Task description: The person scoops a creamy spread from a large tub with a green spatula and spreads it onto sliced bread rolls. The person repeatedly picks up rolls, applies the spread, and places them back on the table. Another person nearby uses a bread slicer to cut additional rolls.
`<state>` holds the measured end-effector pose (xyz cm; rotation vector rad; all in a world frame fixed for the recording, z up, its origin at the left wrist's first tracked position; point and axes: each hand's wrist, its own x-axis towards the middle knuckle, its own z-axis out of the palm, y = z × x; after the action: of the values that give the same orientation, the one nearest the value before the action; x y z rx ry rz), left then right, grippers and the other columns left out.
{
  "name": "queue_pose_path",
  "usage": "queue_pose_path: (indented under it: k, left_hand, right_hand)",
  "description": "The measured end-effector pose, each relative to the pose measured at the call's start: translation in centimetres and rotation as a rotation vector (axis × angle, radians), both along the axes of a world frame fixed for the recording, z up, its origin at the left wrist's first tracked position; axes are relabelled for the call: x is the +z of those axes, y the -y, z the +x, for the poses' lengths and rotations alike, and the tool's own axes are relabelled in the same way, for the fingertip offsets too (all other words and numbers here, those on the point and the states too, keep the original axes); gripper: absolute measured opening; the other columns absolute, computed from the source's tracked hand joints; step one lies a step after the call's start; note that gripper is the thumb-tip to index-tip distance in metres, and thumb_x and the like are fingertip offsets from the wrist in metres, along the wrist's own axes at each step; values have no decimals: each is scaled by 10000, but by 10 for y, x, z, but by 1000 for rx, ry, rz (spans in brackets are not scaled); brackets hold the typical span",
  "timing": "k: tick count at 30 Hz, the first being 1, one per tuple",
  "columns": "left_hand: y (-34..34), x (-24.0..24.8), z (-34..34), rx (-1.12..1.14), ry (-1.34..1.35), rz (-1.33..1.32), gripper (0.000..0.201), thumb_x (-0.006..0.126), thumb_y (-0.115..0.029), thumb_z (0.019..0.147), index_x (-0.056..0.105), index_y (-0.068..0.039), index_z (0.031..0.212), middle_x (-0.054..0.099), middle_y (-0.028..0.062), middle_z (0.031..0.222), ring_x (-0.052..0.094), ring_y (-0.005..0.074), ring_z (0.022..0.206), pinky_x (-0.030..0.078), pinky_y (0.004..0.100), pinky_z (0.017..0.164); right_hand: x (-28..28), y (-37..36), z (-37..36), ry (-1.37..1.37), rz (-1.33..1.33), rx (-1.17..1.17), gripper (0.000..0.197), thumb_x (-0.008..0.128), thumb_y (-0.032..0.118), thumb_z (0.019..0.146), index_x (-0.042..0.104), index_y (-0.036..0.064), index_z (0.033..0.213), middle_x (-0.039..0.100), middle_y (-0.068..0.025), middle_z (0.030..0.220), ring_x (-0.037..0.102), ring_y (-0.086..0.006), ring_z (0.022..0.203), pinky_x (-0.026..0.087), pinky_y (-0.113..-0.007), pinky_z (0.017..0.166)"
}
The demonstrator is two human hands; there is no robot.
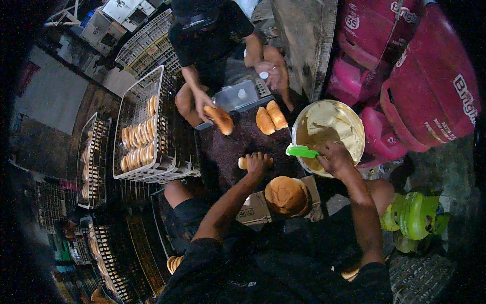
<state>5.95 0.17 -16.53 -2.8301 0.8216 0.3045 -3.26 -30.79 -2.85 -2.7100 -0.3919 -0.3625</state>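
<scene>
My left hand (259,163) is closed around a bread roll (243,163) and presses it onto a dark bed of crumbs or sprinkles (233,152). In my right hand (334,158) is a bright green-handled tool (302,151), held at the near rim of a round tub (295,129) of pale cream (339,119); I cannot make out its working end. Two golden rolls (272,117) lie side by side at the far edge of the dark bed. Nearest me, a round brown bun (286,195) rests above opened cardboard (254,209).
Opposite me, a person holds a roll (218,120) over the bed; their other hand (272,75) is blurred beside a clear-lidded box (235,96). Crates (162,126) of buns stand at left. Pink gas cylinders (430,91) and a green one (417,215) stand at right.
</scene>
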Motion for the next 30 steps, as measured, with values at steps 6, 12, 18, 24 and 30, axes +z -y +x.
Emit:
queue_pose_path:
  k: [6,12,18,24,30]
  left_hand:
    - [-52,-1,121,226,-910,-94,310,569,-341,870,638,-114,1069,675,146,938,675,292,822,523,456,688]
    - [-17,21,109,250,-273,-565,632,661,-438,814,496,-66,1298,627,206,1090,645,371,913,533,466,750]
    - [26,47,-48,-50,-466,-478,695,705,-415,777,444,-149,1363,459,238,1310,465,451,1206,425,523,970]
    - [15,32,-172,-340,93,-340,695,593,-319,848,327,-95,1450,378,242,1427,406,432,1289,322,577,1052]
    - [23,-22,-201,-336,-667,-470,551,492,-215,931,316,-75,1434,496,233,1340,569,370,1141,488,457,944]
  right_hand:
    - [18,-6,7,-72,32,-52,299,689,213,811,670,150,1103,603,-137,976,599,-359,897,507,-443,774]
    - [-10,25,7,-454,38,-274,336,599,275,868,633,103,1155,642,-188,1054,616,-379,982,498,-482,846]
    - [-7,15,10,-727,-143,-326,317,582,108,789,644,13,1085,670,-221,994,656,-391,921,529,-484,773]
    - [-24,-27,22,-670,-52,-325,241,626,99,766,693,0,975,686,-196,989,676,-366,911,546,-469,760]
    - [-117,-7,32,-535,-19,-211,251,592,108,787,693,23,999,695,-183,863,684,-331,780,541,-458,679]
